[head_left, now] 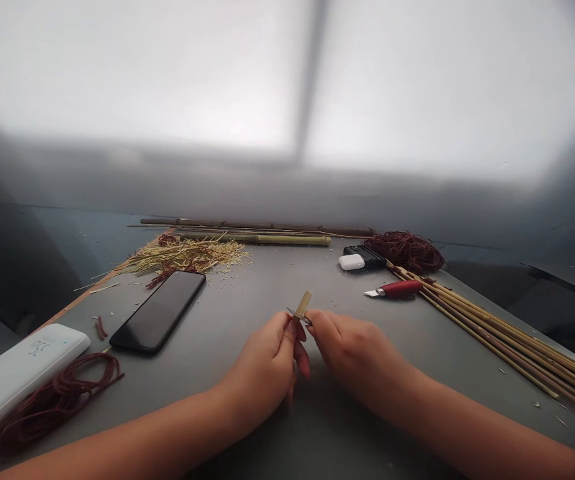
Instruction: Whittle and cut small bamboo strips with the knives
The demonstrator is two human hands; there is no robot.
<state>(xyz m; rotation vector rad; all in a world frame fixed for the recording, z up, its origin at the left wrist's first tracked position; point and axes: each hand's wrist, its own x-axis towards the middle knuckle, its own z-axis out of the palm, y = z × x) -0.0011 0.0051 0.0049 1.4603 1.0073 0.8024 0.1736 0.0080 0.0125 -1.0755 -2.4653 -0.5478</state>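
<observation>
In the middle of the table my left hand [272, 353] is closed around a short, flat bamboo strip [305, 301], whose upper end sticks up past my thumb. My right hand [352, 343] is closed on a small knife [297, 314]. Its thin blade points left and lies across the strip, close to my left thumb. The knife's handle is hidden inside my right fist, and the strip's lower end is hidden by my fingers.
Left lie a phone [160, 312], a white power bank [22, 373], dark red cord [62, 400] and bamboo shavings [192, 257]. Bamboo poles [292, 240] cross the back. Right are a red-handled craft knife [400, 289], a white case [351, 262], a cord bundle [410, 252] and thin bamboo sticks [507, 333].
</observation>
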